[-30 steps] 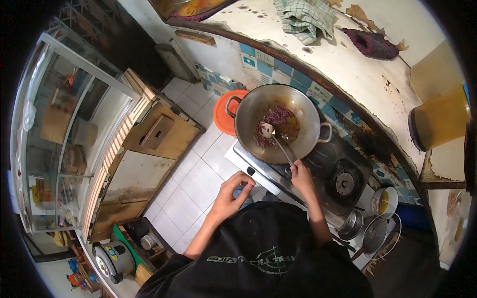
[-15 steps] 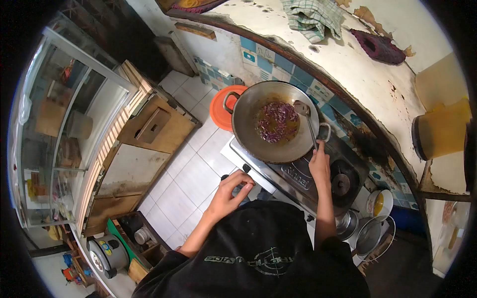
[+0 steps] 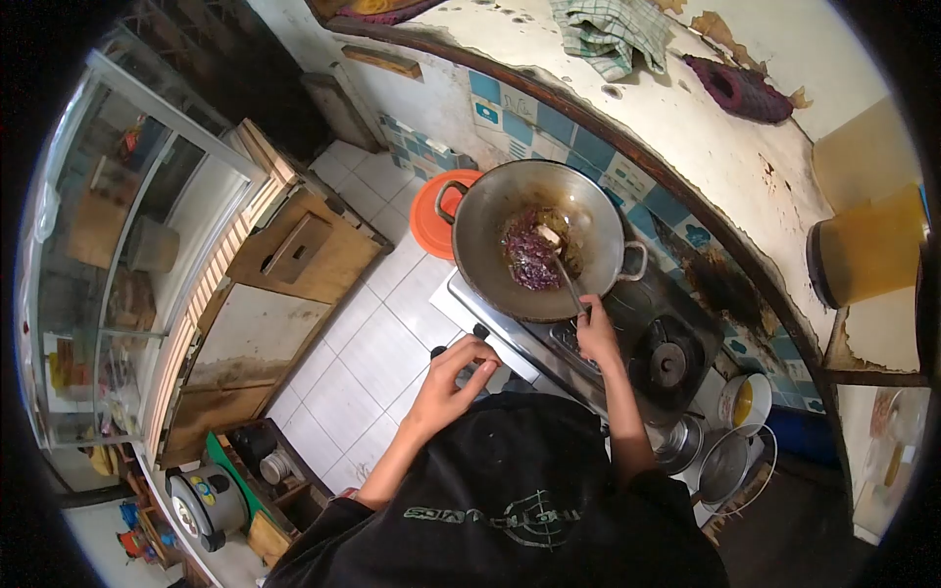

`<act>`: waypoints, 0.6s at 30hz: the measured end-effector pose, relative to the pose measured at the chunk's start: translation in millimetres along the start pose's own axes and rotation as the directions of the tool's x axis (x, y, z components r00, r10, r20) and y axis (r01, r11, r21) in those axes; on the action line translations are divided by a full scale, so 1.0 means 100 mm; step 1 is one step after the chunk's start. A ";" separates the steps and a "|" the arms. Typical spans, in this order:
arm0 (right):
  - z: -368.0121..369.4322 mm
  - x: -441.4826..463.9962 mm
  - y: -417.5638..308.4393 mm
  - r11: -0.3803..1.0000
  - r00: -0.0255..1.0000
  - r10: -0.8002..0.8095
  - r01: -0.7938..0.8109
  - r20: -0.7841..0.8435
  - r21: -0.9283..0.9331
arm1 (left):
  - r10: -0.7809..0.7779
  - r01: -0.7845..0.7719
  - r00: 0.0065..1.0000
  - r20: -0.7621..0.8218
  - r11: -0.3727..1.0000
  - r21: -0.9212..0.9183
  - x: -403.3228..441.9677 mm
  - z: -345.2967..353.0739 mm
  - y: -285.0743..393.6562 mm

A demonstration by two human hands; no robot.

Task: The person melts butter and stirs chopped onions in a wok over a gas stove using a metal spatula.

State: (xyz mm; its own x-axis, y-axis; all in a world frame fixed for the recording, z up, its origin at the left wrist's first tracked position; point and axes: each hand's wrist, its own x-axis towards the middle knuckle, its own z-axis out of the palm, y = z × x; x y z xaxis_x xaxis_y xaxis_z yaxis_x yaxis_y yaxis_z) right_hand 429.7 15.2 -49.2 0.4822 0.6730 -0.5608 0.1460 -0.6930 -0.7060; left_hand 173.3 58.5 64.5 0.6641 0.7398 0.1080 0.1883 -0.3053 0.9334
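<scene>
My right hand point(image 3: 597, 331) is closed around the handle of a metal ladle point(image 3: 569, 279). The ladle's head dips into chopped purple onions point(image 3: 531, 257) and oil at the bottom of a large two-handled wok point(image 3: 490, 269). That wok rests on the left burner of a gas stove point(image 3: 578, 343). My left hand point(image 3: 456, 380) hovers near the stove's front edge, by the knobs, with fingers curled and thumb against them. Nothing shows in it.
Beside the wok on the left is an orange lid point(image 3: 431, 218). A bare burner point(image 3: 668, 363) lies right of it. Bowls and a strainer point(image 3: 725, 465) stand at the far right. A wooden cabinet point(image 3: 284, 265) is on the left, and a checkered cloth point(image 3: 616, 34) lies on the ledge above.
My right hand has moved left and slightly down, bringing the ladle from the wok's right side into the onions. The onions are pushed together to the left. My left hand stays nearly still.
</scene>
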 end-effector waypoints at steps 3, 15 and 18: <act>0.11 0.02 0.12 0.984 0.993 0.051 -0.069 0.110 0.163 | 0.004 -0.003 1.000 0.009 1.000 -0.020 0.01 0.03 0.00; 0.24 -0.31 0.20 0.976 0.972 -0.216 0.212 0.096 0.047 | 0.003 -0.003 1.000 0.013 1.000 -0.021 -0.06 0.05 -0.01; 0.15 -0.50 0.07 0.936 0.943 -0.332 0.331 0.010 -0.119 | 0.003 -0.003 1.000 0.020 0.999 -0.034 -0.09 0.06 -0.04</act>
State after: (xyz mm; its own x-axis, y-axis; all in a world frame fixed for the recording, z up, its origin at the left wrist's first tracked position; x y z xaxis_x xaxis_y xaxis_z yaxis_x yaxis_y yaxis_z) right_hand 393.1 -19.8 -32.8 0.3974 0.8676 -0.2988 0.3994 -0.4567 -0.7949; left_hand 171.1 49.8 57.9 0.6789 0.7268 0.1045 0.1620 -0.2871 0.9441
